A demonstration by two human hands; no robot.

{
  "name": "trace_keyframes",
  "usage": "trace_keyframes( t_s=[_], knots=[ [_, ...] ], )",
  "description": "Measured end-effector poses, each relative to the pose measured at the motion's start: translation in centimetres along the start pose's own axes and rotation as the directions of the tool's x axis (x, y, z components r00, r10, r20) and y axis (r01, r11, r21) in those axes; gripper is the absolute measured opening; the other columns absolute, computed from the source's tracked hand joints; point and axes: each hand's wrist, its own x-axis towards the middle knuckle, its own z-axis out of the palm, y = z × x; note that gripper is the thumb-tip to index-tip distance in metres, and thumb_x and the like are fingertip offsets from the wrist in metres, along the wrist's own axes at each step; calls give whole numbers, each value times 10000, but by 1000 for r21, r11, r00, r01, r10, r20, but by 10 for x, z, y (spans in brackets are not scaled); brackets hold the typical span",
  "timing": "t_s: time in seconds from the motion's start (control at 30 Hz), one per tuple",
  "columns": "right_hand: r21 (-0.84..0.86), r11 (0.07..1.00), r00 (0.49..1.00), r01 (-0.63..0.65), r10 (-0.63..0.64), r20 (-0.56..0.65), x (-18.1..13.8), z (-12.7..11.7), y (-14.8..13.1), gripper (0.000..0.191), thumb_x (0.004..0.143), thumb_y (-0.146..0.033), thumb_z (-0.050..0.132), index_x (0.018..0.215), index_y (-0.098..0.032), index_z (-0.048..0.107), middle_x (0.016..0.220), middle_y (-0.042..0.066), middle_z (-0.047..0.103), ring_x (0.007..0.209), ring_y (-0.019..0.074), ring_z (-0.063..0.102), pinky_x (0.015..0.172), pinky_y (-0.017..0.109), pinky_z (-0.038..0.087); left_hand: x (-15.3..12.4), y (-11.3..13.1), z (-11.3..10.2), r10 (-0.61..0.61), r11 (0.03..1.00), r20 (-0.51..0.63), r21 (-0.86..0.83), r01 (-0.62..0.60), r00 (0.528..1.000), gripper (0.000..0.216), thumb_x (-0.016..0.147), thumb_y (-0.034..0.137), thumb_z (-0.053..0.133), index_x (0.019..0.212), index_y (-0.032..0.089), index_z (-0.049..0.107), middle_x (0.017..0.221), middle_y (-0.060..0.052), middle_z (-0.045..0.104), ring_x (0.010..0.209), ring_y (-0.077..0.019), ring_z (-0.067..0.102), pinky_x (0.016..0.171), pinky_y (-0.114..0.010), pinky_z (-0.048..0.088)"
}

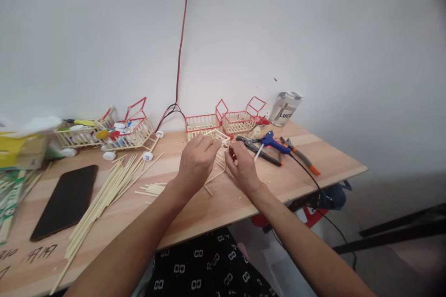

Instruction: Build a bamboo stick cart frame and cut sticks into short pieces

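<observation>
My left hand is closed, its fingertips pinching at the upper side of a small unpainted frame of thin wooden sticks. Opposite it, my right hand has thumb and fingers curled together against the right side of the same frame. My fingers partly cover the frame, so its full shape is hidden. Just behind stands a finished-looking stick basket with a red rim and red handle. To its right is another red-rimmed stick basket.
Right of my hands lie a blue glue gun, black-handled pliers and orange-grey pliers. A can leans by the wall. Leftward are loose sticks, a black phone and a wheeled stick cart with small items.
</observation>
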Motion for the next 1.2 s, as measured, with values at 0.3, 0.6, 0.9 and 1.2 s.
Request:
trace_keyframes(
  t_s=[0.3, 0.6, 0.9, 1.2],
  knots=[
    [17, 1000, 1000, 1, -1, 14, 0, -1, 0, 76, 896, -143, 441, 870, -206, 476, 810, 19, 465, 724, 145, 457, 655, 267, 409, 0, 1, -1, -30, 1000, 5, -8, 30, 1000, 209, 941, 167, 417, 952, 155, 626, 740, -51, 557, 730, -194, 479, 662, -311, 369],
    [43, 999, 999, 14, -15, 37, 1, -4, 3, 76, 901, -140, 455, 868, -207, 473, 786, 8, 453, 701, 137, 451, 640, 269, 401, 3, 2, -2, -11, 999, 8, -31, 11, 1000, 205, 947, 172, 417, 955, 135, 619, 729, -49, 552, 688, -178, 459, 620, -304, 338],
    [-21, 997, 997, 70, -69, 25, -2, -6, 9, 108, 879, -111, 505, 899, -214, 476, 758, -2, 459, 682, 140, 448, 626, 274, 399, 5, 1, -5, 31, 996, 37, -85, -27, 999, 179, 944, 171, 443, 1028, 100, 584, 773, -55, 569, 727, -185, 482, 639, -324, 368],
    [-2, 999, 998, 36, -36, 47, 2, -3, 2, 135, 877, -86, 487, 877, -220, 467, 774, 12, 465, 697, 152, 461, 625, 284, 405, 2, -4, -10, 9, 992, 52, -130, -2, 999, 192, 939, 166, 452, 1056, 89, 582, 774, -63, 573, 747, -193, 504, 649, -327, 415]
  ],
)
